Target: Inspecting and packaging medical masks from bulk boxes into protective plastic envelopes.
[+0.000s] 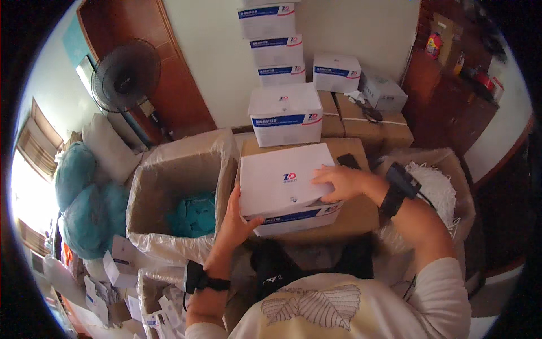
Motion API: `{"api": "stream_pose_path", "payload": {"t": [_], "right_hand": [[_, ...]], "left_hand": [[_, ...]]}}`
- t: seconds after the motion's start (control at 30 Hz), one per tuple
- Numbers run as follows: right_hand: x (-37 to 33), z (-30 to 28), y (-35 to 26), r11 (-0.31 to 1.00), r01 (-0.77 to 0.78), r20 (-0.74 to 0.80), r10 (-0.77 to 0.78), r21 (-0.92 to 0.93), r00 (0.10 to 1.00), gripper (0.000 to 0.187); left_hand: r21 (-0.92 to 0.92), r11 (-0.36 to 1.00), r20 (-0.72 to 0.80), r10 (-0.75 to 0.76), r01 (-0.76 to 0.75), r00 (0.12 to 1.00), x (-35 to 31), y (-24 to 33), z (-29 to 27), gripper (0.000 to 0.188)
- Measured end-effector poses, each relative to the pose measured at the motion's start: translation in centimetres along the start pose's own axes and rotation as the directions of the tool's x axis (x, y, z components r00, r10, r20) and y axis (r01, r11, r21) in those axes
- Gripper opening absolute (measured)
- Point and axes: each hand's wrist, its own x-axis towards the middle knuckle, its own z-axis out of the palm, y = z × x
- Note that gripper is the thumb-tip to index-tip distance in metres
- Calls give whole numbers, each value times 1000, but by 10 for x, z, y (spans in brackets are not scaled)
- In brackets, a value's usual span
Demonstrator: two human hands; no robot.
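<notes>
A white cardboard box (268, 189) with a blue band and red logo sits in front of me on a brown carton (361, 217). My left hand (234, 220) holds its left front corner, fingers along the side and thumb at the front. My right hand (341, 182) grips the right part of its lid, fingers on top and thumb by the front edge. The lid's front edge stands slightly above the box's banded front. A dark phone-like object (349, 161) lies beside the box, partly behind my right hand. Just beyond stands a similar closed white box (287, 133).
On the left is a plastic-lined carton (144, 198) with teal pieces (195, 216) inside. To the right, a lined container (466, 209) holds white stringy material (426, 181). White boxes (276, 52) are stacked by the wall. A black fan (125, 76) stands at the back left.
</notes>
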Motion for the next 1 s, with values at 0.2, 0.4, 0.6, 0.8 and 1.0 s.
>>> {"api": "stream_pose_path", "payload": {"t": [0.2, 0.4, 0.6, 0.8, 1.0], "right_hand": [[6, -47, -11, 897, -207, 157, 157, 390, 975, 41], [19, -85, -11, 752, -75, -234, 296, 655, 926, 38], [45, -51, 5, 684, 403, -762, 362, 608, 536, 51], [65, -20, 30, 830, -42, -671, 478, 556, 567, 65], [111, -11, 56, 857, -291, -652, 514, 426, 558, 61]], "left_hand": [[-122, 988, -124, 75, -90, 989, -4, -8, 11, 96], [-75, 990, -170, -129, 118, 977, -10, -15, 18, 74], [-226, 954, -206, -243, 196, 948, -7, -28, 23, 52], [-217, 969, -242, -168, 115, 956, -49, -26, 26, 54], [-395, 917, -312, -197, 61, 929, -91, -14, 47, 55]]}}
